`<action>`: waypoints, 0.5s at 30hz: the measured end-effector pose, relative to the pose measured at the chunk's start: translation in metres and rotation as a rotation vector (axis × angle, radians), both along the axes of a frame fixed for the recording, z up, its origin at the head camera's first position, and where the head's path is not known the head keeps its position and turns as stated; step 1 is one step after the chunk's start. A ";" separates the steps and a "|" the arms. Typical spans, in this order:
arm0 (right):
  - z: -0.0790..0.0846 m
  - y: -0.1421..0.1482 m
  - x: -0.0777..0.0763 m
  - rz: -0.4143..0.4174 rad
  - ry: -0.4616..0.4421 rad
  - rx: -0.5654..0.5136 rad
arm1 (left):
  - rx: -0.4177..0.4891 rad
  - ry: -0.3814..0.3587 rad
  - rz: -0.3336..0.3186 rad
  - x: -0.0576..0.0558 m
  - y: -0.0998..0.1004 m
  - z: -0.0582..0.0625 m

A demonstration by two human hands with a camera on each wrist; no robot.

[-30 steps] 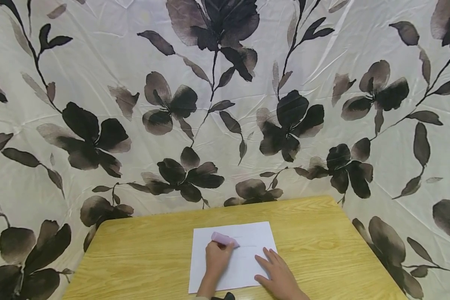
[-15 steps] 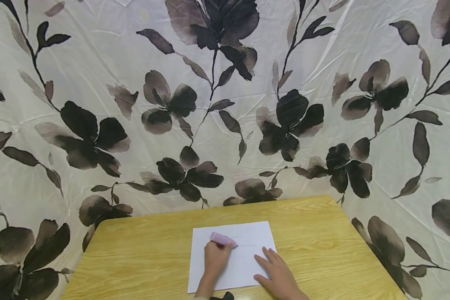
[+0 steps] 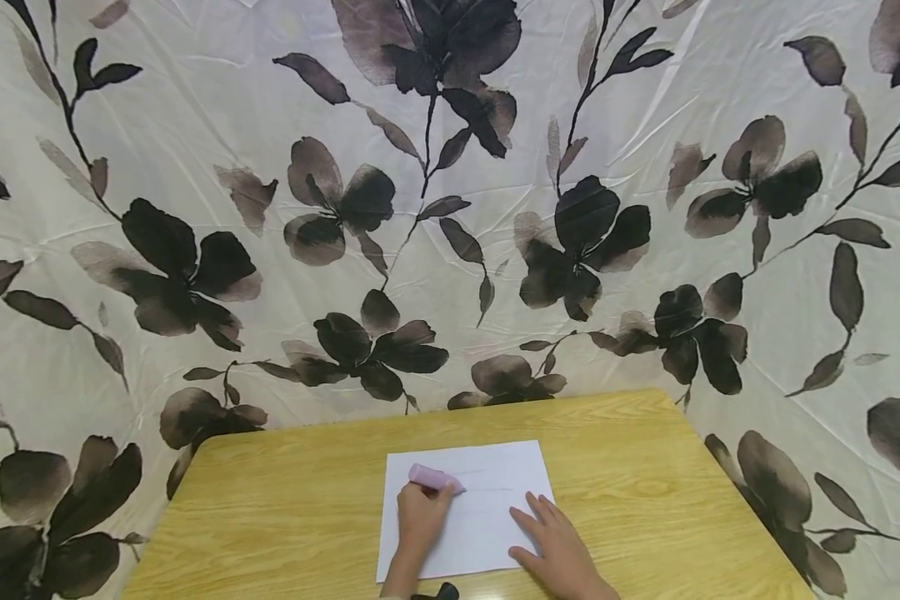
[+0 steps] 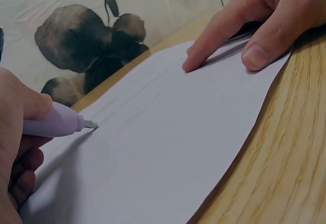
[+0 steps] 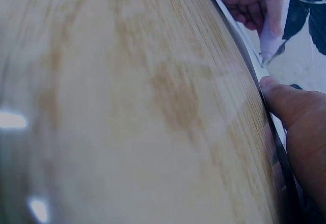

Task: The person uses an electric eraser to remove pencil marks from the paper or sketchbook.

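A white sheet of paper [image 3: 480, 546] with faint thin lines lies on the wooden table [image 3: 285, 508]. My left hand [image 3: 422, 517] grips a thick lilac pen [image 3: 433, 477] between thumb and curled fingers. In the left wrist view, the narrow tip of the pen [image 4: 56, 119] meets the paper beside the lines. My right hand [image 3: 558, 546] rests with spread fingers on the paper's right edge. The right wrist view shows the right thumb [image 5: 288, 102] at the sheet's edge, with the pen [image 5: 270, 43] beyond it.
A pale curtain [image 3: 480, 283] printed with dark flowers hangs behind the table and along its sides. A small black object [image 3: 444, 592] shows at the bottom edge of the head view, beside the left forearm.
My left hand and the pen have moved a little to the left over the paper. A longer stretch of line shows right of the tip. The right hand stays in place.
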State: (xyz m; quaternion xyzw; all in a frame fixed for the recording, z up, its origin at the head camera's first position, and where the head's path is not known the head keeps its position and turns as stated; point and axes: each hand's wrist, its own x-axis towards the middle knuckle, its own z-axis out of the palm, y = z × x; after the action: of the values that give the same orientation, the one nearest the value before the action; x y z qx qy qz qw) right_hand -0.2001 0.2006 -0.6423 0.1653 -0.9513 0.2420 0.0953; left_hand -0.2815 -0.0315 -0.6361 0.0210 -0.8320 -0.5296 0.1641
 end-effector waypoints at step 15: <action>0.000 -0.001 0.000 -0.004 0.028 0.003 | 0.037 -0.004 -0.088 -0.002 0.021 0.002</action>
State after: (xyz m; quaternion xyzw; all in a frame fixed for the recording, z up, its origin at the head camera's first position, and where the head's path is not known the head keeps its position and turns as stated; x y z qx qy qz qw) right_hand -0.1998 0.2000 -0.6421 0.1668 -0.9506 0.2380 0.1087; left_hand -0.2835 -0.0107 -0.6344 -0.0115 -0.8224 -0.5517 0.1384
